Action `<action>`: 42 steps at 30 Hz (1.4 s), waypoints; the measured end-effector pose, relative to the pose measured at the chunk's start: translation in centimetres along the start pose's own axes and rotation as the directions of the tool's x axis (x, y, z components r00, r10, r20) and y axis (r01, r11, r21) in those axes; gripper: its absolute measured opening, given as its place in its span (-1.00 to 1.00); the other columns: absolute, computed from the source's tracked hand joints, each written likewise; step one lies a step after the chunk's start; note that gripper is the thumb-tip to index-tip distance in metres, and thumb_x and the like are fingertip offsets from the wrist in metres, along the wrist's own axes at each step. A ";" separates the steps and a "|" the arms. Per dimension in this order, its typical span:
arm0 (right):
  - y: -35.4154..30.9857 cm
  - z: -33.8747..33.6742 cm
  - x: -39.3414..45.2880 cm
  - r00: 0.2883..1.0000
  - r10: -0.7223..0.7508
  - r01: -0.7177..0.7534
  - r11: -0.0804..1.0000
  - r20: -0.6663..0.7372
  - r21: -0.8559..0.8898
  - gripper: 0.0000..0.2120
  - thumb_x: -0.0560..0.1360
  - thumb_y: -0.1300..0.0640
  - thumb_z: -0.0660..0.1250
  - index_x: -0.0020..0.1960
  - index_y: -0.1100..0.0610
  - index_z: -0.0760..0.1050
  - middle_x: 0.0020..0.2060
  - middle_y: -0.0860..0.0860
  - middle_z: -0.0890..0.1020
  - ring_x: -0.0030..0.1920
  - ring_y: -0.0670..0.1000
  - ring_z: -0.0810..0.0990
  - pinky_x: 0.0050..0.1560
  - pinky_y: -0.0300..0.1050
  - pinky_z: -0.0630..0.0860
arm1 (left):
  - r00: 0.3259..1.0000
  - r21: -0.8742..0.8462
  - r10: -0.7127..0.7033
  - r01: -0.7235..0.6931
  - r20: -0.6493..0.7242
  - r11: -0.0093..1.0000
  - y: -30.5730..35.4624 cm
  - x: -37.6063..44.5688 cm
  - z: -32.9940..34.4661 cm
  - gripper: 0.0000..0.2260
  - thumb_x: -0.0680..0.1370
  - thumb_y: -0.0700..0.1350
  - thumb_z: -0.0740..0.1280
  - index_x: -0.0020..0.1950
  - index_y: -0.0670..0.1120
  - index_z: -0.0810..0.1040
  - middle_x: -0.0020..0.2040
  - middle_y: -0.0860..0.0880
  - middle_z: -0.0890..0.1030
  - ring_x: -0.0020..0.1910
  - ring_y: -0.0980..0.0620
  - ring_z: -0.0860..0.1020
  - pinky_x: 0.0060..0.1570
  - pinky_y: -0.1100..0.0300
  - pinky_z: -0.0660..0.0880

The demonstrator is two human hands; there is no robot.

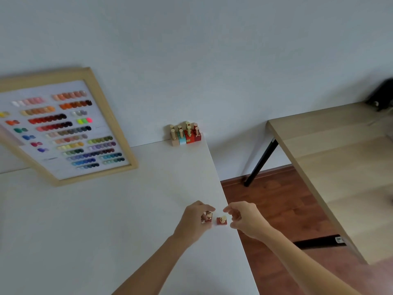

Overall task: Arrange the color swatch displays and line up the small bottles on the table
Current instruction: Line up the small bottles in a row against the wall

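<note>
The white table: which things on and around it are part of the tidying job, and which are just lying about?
Part of the job:
- framed swatch board
- cluster of bottles by the wall
- bottle in the left hand
- red bottle beside the right hand

Just about:
- wooden table
- dark object on it

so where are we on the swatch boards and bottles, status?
Done: one framed swatch board leans against the wall, and a cluster of bottles stands at the white table's back corner. In hand: the left hand grips a bottle; the right hand hovers beside a red bottle near the edge, not touching. Left: those two join the cluster.
</note>
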State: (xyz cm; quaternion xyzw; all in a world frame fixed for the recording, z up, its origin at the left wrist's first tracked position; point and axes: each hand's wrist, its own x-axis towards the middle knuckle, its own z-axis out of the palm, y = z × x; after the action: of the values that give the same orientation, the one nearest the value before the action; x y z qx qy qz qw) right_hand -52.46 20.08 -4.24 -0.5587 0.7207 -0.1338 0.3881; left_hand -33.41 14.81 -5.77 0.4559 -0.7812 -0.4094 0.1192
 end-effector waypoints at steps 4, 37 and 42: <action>-0.5 1.2 -0.5 0.995 -0.041 0.040 0.999 -0.088 -0.010 -0.72 0.35 0.19 0.49 0.05 0.05 0.60 -0.13 -0.07 0.57 -0.30 -0.16 0.54 -0.28 -0.41 0.47 | 0.993 0.066 -0.038 0.045 -0.116 0.997 0.7 0.1 1.0 -0.82 0.45 -0.22 0.43 0.05 -0.13 0.64 -0.05 -0.09 0.60 -0.13 0.04 0.59 -0.05 0.30 0.54; -14.3 -2.3 18.5 0.931 -0.189 0.215 0.975 -0.312 0.051 -0.82 0.43 0.24 0.43 0.04 0.18 0.62 -0.11 0.04 0.69 -0.18 -0.11 0.60 -0.12 -0.43 0.46 | 0.911 0.139 -0.109 0.177 -0.398 0.974 -6.4 16.5 -19.0 -0.80 0.52 -0.33 0.29 0.08 -0.21 0.64 0.00 -0.20 0.65 -0.03 -0.11 0.60 -0.03 0.19 0.48; -15.3 -2.1 21.8 0.931 -0.174 0.203 0.978 -0.320 0.057 -0.83 0.43 0.23 0.43 0.02 0.17 0.62 -0.14 0.02 0.70 -0.19 -0.12 0.61 -0.11 -0.45 0.45 | 0.921 0.180 -0.097 0.175 -0.377 0.968 -7.5 20.0 -19.2 -0.85 0.52 -0.31 0.29 -0.01 -0.22 0.64 -0.08 -0.20 0.62 -0.15 -0.08 0.55 -0.18 0.19 0.44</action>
State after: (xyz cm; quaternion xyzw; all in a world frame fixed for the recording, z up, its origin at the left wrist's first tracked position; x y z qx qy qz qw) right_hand -44.87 -5.43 -2.18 -0.5790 0.7095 -0.2895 0.2785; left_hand -29.16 -13.47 -2.86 0.5874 -0.7506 -0.2400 0.1843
